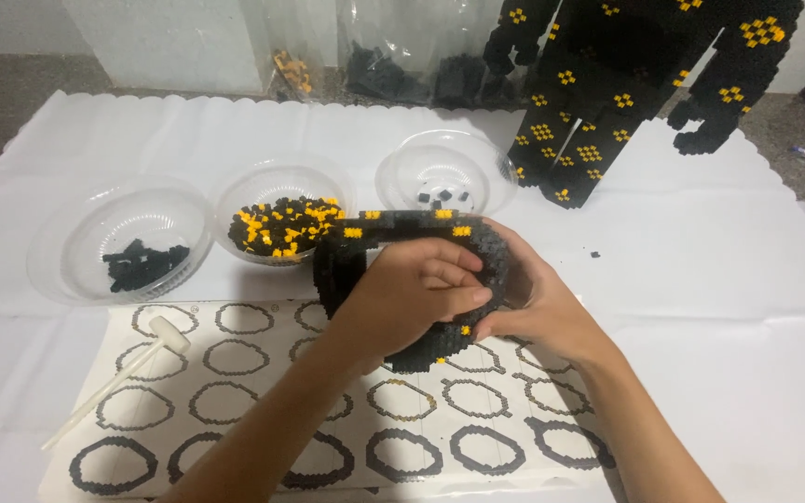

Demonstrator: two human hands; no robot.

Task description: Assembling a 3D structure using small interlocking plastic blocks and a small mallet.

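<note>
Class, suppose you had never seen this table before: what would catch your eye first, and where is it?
First, the black ring of small blocks at centre, gripped by the left hand and right hand. Next, the tall black-and-yellow block figure standing at the top right. Then three clear bowls in a row behind the ring.

The block ring (402, 279) is black with scattered yellow-orange studs. The far-right block figure (626, 84) is black, dotted with yellow square clusters. The white sheet (729, 279) has scalloped edges. The near chart (328, 419) shows rows of dark rings on white. The clear middle bowl (283, 219) holds mixed black and yellow pieces; the left bowl (123, 242) holds black ones.
</note>
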